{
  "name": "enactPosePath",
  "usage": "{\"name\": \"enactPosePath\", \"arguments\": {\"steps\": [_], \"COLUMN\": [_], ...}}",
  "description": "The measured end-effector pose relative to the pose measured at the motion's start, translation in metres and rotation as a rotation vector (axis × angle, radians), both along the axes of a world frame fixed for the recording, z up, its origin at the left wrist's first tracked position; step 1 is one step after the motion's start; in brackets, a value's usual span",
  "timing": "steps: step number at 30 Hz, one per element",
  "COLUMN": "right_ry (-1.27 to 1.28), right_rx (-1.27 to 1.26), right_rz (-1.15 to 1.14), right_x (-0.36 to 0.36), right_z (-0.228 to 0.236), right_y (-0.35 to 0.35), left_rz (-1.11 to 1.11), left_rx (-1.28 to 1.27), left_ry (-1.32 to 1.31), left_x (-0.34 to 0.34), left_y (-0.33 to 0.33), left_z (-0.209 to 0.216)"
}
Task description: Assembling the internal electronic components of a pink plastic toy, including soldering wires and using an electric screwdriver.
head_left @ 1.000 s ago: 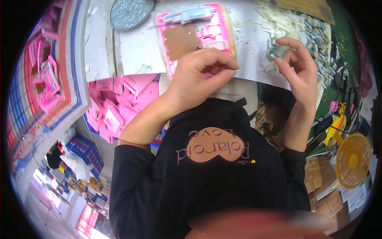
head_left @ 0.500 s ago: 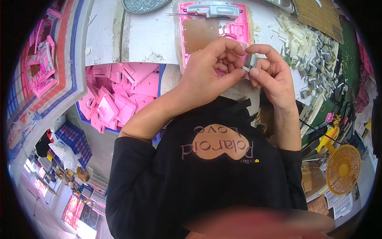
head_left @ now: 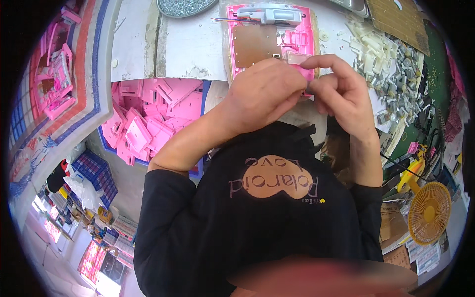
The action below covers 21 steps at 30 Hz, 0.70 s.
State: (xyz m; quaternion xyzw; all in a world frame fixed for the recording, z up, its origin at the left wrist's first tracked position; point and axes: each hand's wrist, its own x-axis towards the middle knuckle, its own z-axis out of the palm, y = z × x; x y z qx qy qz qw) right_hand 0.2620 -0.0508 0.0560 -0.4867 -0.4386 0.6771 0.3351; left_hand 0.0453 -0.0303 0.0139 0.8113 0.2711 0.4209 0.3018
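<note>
My left hand (head_left: 269,91) is closed, its back turned up and its fingers curled out of sight. My right hand (head_left: 344,96) meets its fingertips, the thumb and fingers pinched together and the index finger arched above. Whatever lies between them is almost wholly hidden. Just beyond both hands is a pink plastic housing (head_left: 299,37), partly covered by them. It carries a brown flat board (head_left: 255,45), a grey plastic unit (head_left: 279,17) along its far edge and several thin coloured wires (head_left: 227,20).
Pink plastic parts (head_left: 143,123) fill a blue bin at the left. To the right lie piles of white plastic pieces (head_left: 366,44) and small grey metal motors (head_left: 396,84). A tray of small screws (head_left: 185,6) stands at the far edge; a yellow fan (head_left: 429,213) is at the lower right.
The small grey motor seen between my fingertips is now hidden. My left hand has turned over it, back upward, and my right fingertips have closed in. The whole view has shifted slightly.
</note>
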Motion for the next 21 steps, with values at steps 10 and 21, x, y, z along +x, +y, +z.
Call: {"name": "enactPosePath", "arguments": {"steps": [10, 21], "right_ry": [-0.385, -0.579], "right_rx": [0.847, 1.090], "right_rz": [0.097, 0.055], "right_x": [0.001, 0.005], "right_z": [-0.009, -0.017], "right_y": [-0.001, -0.001], "left_rz": [-0.068, 0.013], "left_rx": [-0.241, -0.083], "left_ry": [-0.083, -0.066], "left_x": [-0.012, -0.009], "left_y": [0.006, 0.012], "left_z": [0.006, 0.001]}}
